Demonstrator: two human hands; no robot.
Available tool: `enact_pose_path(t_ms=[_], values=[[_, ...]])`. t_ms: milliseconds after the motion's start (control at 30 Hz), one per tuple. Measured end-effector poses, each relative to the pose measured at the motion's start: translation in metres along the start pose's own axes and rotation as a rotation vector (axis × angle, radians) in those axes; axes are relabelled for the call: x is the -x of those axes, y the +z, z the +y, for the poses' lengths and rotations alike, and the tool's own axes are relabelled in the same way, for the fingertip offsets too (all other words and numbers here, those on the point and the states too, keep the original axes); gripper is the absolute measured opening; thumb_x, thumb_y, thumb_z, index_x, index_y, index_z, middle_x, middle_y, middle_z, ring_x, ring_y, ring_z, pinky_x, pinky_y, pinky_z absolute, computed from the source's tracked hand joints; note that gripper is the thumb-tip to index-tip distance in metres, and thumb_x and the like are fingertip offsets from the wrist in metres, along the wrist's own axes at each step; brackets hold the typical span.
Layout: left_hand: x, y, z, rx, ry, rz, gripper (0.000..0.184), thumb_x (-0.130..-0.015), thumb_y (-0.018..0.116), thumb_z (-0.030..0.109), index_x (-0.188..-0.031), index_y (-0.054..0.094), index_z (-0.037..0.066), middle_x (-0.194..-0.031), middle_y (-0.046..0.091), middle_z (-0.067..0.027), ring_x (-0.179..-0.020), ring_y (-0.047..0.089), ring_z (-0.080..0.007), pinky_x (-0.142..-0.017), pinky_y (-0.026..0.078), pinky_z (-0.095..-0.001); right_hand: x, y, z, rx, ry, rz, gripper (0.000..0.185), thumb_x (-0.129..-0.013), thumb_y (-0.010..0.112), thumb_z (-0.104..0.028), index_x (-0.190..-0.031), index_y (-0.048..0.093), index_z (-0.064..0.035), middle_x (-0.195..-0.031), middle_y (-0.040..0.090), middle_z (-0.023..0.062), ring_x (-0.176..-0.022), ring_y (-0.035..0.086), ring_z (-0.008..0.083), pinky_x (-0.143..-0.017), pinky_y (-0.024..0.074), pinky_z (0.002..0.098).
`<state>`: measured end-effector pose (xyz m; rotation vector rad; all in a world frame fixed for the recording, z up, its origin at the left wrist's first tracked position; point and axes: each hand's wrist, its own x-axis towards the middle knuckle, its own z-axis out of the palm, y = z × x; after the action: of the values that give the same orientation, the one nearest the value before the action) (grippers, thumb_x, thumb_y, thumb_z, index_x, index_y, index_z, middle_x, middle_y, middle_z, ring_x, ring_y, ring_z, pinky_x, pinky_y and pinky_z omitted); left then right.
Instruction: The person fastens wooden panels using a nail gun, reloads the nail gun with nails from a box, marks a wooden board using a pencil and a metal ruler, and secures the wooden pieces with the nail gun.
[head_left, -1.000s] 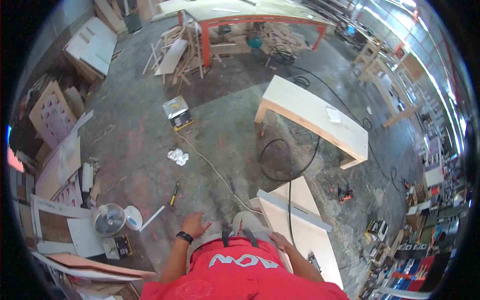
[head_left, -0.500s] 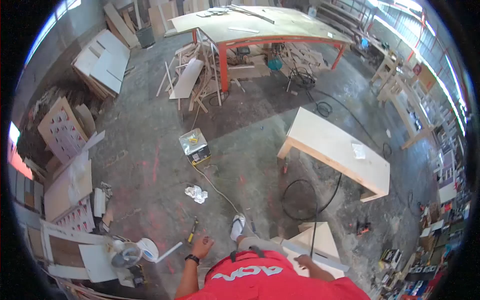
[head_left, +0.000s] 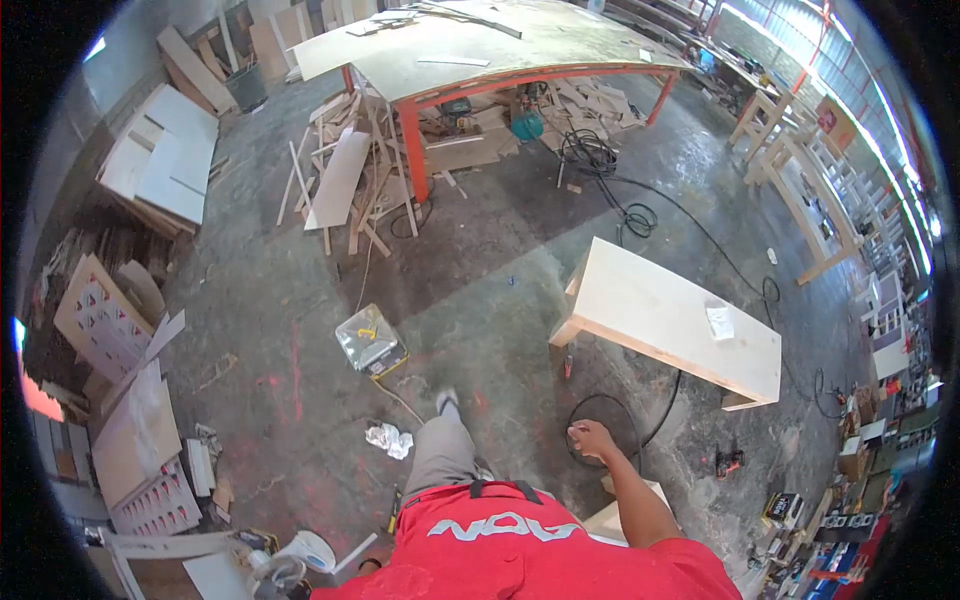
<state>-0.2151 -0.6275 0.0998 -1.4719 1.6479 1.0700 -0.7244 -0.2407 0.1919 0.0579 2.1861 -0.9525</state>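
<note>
My right hand point(head_left: 592, 440) reaches forward over the floor, fingers loosely bent with a gap between them and nothing visible in them. Below it in the view lies a loop of black cable point(head_left: 577, 400), which it does not appear to touch. A low bench point(head_left: 665, 315) with a pale top stands ahead and to the right, a crumpled white sheet point(head_left: 719, 322) on it. My left hand is hidden; only a dark watch point(head_left: 370, 565) shows beside my red shirt. A yellow-and-black tool point(head_left: 393, 515) on the floor is mostly covered by my body.
A box point(head_left: 372, 342) with a yellow item on top stands ahead, its cord trailing towards my leg. Crumpled foil-like wrapping point(head_left: 389, 440) lies nearby. A large table point(head_left: 410, 150) with red legs stands over scrap wood. Boards point(head_left: 135, 430) lean at left; a cordless tool point(head_left: 729, 462) lies right.
My right hand has swung forward and up. My left hand has dropped back out of sight. One leg has stepped forward, and the camera view has shifted, with the box and foil now nearer my foot.
</note>
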Motion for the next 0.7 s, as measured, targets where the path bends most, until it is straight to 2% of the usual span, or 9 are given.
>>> enact_pose_path(t_ms=[133, 200, 333, 400, 433, 467, 533, 633, 700], values=[[-0.072, -0.034, 0.098, -0.184, 0.141, -0.040, 0.029, -0.089, 0.052, 0.029, -0.100, 0.067, 0.007, -0.097, 0.067, -0.0163, -0.091, 0.066, -0.0341, -0.077, 0.050, -0.0492, -0.077, -0.018, -0.061, -0.176, 0.117, -0.001, 0.040, -0.085, 0.068, -0.030, -0.113, 0.065, -0.0017, -0.090, 0.069, 0.0108, -0.065, 0.064, 0.0143, -0.051, 0.0494, 0.0295], [-0.121, -0.071, 0.166, -0.299, 0.256, -0.045, 0.030, -0.089, 0.051, 0.030, -0.102, 0.067, 0.008, -0.102, 0.067, -0.0168, -0.094, 0.065, -0.0346, -0.079, 0.051, -0.0494, -0.107, -0.027, -0.082, -0.183, 0.167, 0.083, 0.042, -0.084, 0.068, -0.031, -0.114, 0.065, -0.0015, -0.089, 0.069, 0.0112, -0.065, 0.064, 0.0155, -0.053, 0.0499, 0.0309], [-0.242, -0.185, 0.354, -0.928, 0.933, 0.053, 0.030, -0.087, 0.051, 0.029, -0.105, 0.068, 0.012, -0.110, 0.067, -0.0172, -0.100, 0.065, -0.0357, -0.082, 0.051, -0.0495, -0.146, -0.055, -0.090, -0.098, 0.263, 0.131, 0.028, -0.086, 0.067, -0.027, -0.102, 0.068, -0.0047, -0.073, 0.062, 0.0028, -0.057, 0.057, 0.0118, -0.046, 0.0452, 0.0271], [-0.257, -0.243, 0.478, -0.897, 0.791, 0.314, 0.023, -0.085, 0.052, 0.025, -0.093, 0.070, 0.012, -0.098, 0.069, -0.0163, -0.092, 0.066, -0.0353, -0.079, 0.052, -0.0487, -0.159, -0.056, -0.083, -0.084, 0.234, 0.220, 0.025, -0.085, 0.066, -0.026, -0.099, 0.069, -0.0049, -0.071, 0.062, 0.0032, -0.056, 0.058, 0.0122, -0.046, 0.0452, 0.0278], [-0.259, -0.277, 0.536, -0.942, 0.954, 0.346, 0.021, -0.084, 0.055, 0.023, -0.092, 0.070, 0.009, -0.095, 0.070, -0.0163, -0.087, 0.067, -0.0358, -0.077, 0.053, -0.0471, -0.165, -0.054, -0.081, -0.054, 0.188, 0.310, 0.023, -0.085, 0.066, -0.025, -0.095, 0.070, -0.0050, -0.068, 0.062, 0.0036, -0.055, 0.058, 0.0127, -0.046, 0.0452, 0.0285], [-0.272, -0.300, 0.594, -0.931, 0.894, 0.398, 0.022, -0.082, 0.061, 0.024, -0.090, 0.069, 0.006, -0.092, 0.070, -0.0169, -0.087, 0.067, -0.0350, -0.078, 0.053, -0.0443, -0.168, -0.053, -0.084, -0.077, 0.202, 0.314, 0.023, -0.085, 0.066, -0.025, -0.095, 0.070, -0.0050, -0.068, 0.062, 0.0036, -0.055, 0.058, 0.0127, -0.046, 0.0452, 0.0285], [-0.249, -0.336, 0.701, -0.024, 0.755, 0.363, 0.027, -0.081, 0.066, 0.028, -0.090, 0.068, 0.003, -0.091, 0.069, -0.0175, -0.090, 0.067, -0.0327, -0.080, 0.052, -0.0422, -0.172, -0.054, -0.098, -0.230, 0.399, 0.291, 0.024, -0.085, 0.066, -0.025, -0.091, 0.071, -0.0022, -0.069, 0.064, 0.0063, -0.058, 0.061, 0.0146, -0.047, 0.0476, 0.0301], [-0.255, -0.364, 0.832, -0.167, 0.773, 0.382, 0.032, -0.082, 0.067, 0.033, -0.093, 0.068, 0.002, -0.092, 0.070, -0.0167, -0.093, 0.067, -0.0303, -0.083, 0.052, -0.0395, -0.176, -0.059, -0.144, -0.223, 0.536, 0.240, 0.026, -0.085, 0.065, -0.026, -0.093, 0.071, -0.0018, -0.076, 0.067, 0.0082, -0.059, 0.063, 0.0170, -0.048, 0.0498, 0.0333], [-0.253, -0.353, 0.908, -0.236, 0.778, 0.390, 0.036, -0.083, 0.067, 0.032, -0.100, 0.068, 0.001, -0.097, 0.071, -0.0163, -0.096, 0.067, -0.0293, -0.086, 0.051, -0.0375, -0.214, -0.029, -0.071, -0.171, 0.573, 0.191, 0.027, -0.085, 0.064, -0.029, -0.095, 0.071, -0.0038, -0.080, 0.069, 0.0109, -0.067, 0.066, 0.0190, -0.058, 0.0530, 0.0361]])
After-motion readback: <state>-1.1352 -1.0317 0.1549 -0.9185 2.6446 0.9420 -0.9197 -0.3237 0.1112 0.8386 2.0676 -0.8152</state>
